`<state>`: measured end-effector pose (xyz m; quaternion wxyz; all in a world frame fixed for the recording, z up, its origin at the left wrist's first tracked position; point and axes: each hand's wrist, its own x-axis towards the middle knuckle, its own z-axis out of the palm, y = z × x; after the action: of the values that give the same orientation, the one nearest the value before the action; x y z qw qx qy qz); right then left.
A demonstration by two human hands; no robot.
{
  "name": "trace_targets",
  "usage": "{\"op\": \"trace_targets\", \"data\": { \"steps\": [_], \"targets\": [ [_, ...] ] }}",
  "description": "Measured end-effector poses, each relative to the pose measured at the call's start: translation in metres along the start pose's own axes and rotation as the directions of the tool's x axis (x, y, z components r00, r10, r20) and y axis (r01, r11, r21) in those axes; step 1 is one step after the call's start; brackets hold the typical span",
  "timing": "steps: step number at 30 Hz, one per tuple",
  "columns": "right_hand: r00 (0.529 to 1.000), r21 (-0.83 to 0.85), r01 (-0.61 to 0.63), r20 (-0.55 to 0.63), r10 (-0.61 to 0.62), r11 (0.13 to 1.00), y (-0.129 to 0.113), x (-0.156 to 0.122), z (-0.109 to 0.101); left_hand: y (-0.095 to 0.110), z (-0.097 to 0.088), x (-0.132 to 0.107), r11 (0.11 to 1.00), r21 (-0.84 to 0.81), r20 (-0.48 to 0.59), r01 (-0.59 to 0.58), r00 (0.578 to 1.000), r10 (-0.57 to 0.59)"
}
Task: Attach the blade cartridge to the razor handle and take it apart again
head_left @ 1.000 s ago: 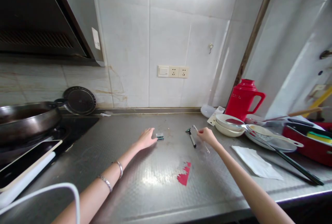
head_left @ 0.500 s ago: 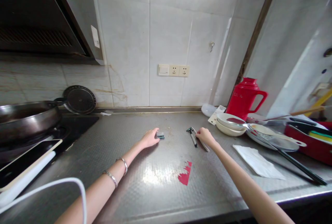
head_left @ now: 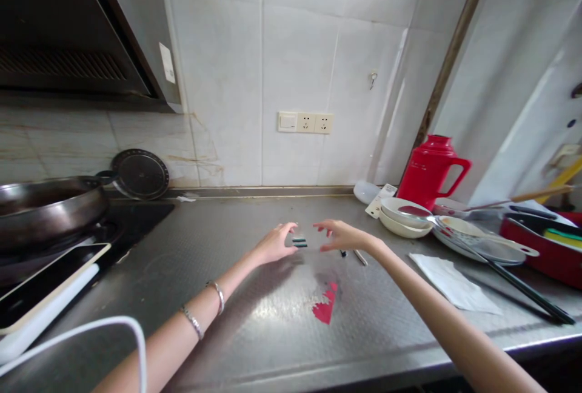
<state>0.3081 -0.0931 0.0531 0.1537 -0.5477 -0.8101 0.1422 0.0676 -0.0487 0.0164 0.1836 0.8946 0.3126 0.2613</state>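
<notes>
My left hand (head_left: 274, 244) pinches a small dark grey-green block (head_left: 299, 241) between thumb and fingers, a little above the steel counter (head_left: 254, 296). My right hand (head_left: 342, 236) hovers just right of the block with its fingers apart, holding nothing. Behind the right hand, a small black tool (head_left: 343, 253) and a thin clear stick (head_left: 360, 257) lie on the counter, mostly hidden by the hand. Two bracelets circle my left wrist.
A red scrap (head_left: 325, 308) lies near the counter's front. Right: white paper (head_left: 454, 284), stacked bowls (head_left: 402, 218), a strainer ladle (head_left: 482, 244), red jug (head_left: 430, 170), red tray (head_left: 545, 253). Left: a wok (head_left: 45, 208), pan lid (head_left: 140, 174), phone (head_left: 40, 284), white cable (head_left: 109, 326).
My left hand has lifted the small block and carried it right. My right hand has let go of the tool and stick, opened, and moved left toward the block.
</notes>
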Motion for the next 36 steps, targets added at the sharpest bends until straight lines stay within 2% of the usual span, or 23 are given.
{"op": "trace_targets", "data": {
  "steps": [3,6,11,14,17,20,23,26,36],
  "targets": [
    [0.996,-0.037,0.056,0.065,-0.053,0.998,-0.016,-0.001,0.007,0.018,0.0,-0.002,0.999,0.008,0.029,-0.048,0.998,0.048],
    [0.995,-0.076,0.078,0.061,-0.074,0.994,-0.024,-0.002,0.01,0.031,-0.001,-0.004,0.998,0.022,0.042,-0.064,0.997,0.063],
    [0.998,-0.068,0.059,0.033,-0.057,0.996,-0.023,-0.003,0.011,0.037,-0.002,-0.007,0.999,0.03,0.039,-0.031,0.999,0.03],
    [1.0,-0.074,0.019,0.014,-0.018,0.997,-0.004,-0.002,0.002,0.03,-0.005,-0.01,0.999,0.026,0.007,-0.022,1.0,0.022],
    [0.994,-0.091,-0.107,0.022,0.11,0.99,0.035,-0.003,-0.016,0.016,-0.01,-0.014,0.999,0.042,-0.031,0.008,1.0,-0.007],
    [0.957,-0.077,-0.289,0.001,0.29,0.954,0.08,-0.007,-0.033,0.0,-0.014,-0.02,0.997,0.062,-0.055,0.045,0.998,-0.041],
    [0.88,-0.045,-0.469,0.06,0.471,0.882,0.113,-0.013,-0.04,-0.012,-0.017,-0.026,0.993,0.082,-0.055,0.084,0.995,-0.079],
    [0.836,-0.005,-0.536,0.138,0.532,0.844,0.128,-0.015,-0.037,-0.018,-0.018,-0.032,0.989,0.109,-0.049,0.098,0.994,-0.093],
    [0.778,-0.073,-0.583,0.237,0.582,0.809,0.145,-0.01,-0.031,-0.033,-0.018,-0.038,0.991,0.117,-0.088,0.067,0.994,-0.057]
  ]
}}
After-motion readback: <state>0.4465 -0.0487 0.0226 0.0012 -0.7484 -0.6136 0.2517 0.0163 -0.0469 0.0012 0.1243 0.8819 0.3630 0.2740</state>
